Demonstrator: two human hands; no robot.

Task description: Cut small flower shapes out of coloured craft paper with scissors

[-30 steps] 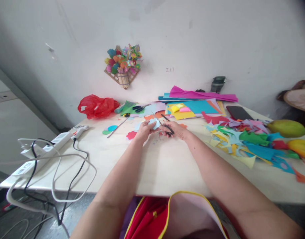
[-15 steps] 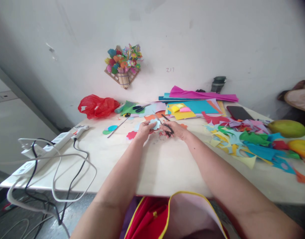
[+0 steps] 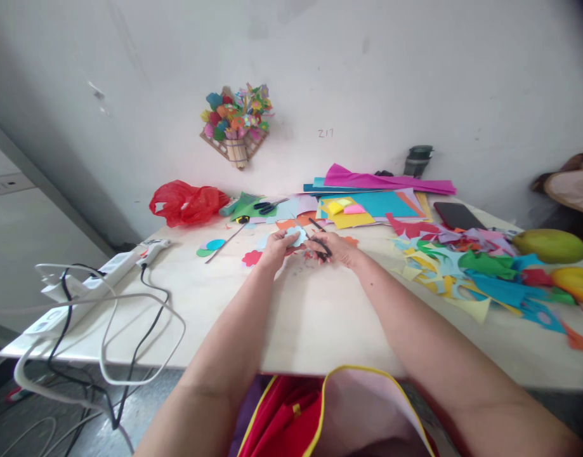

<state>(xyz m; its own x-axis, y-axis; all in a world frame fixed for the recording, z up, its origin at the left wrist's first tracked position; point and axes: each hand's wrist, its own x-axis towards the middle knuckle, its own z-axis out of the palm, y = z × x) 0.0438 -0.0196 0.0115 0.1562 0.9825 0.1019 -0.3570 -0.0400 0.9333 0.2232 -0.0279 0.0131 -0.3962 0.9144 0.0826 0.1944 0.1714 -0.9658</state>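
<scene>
Near the middle of the table, my left hand (image 3: 275, 249) pinches a light blue paper piece (image 3: 297, 237) with a rounded, wavy edge. My right hand (image 3: 335, 248) is closed around dark-handled scissors (image 3: 323, 249), whose blades point up and left beside the blue paper. A red flower-shaped cutout (image 3: 252, 258) lies left of my left hand. Small dark scraps are scattered beneath both hands. Orange paper pieces (image 3: 286, 224) lie just beyond them. The fingertips inside the scissor handles are partly hidden.
Left are a power strip (image 3: 89, 292) with looping cables, a red plastic bag (image 3: 186, 203) and round cutouts (image 3: 216, 244). Coloured sheets (image 3: 391, 204) lie at the back. To the right are many paper scraps (image 3: 498, 287), a phone (image 3: 457, 216) and yellow-green fruit (image 3: 549, 245).
</scene>
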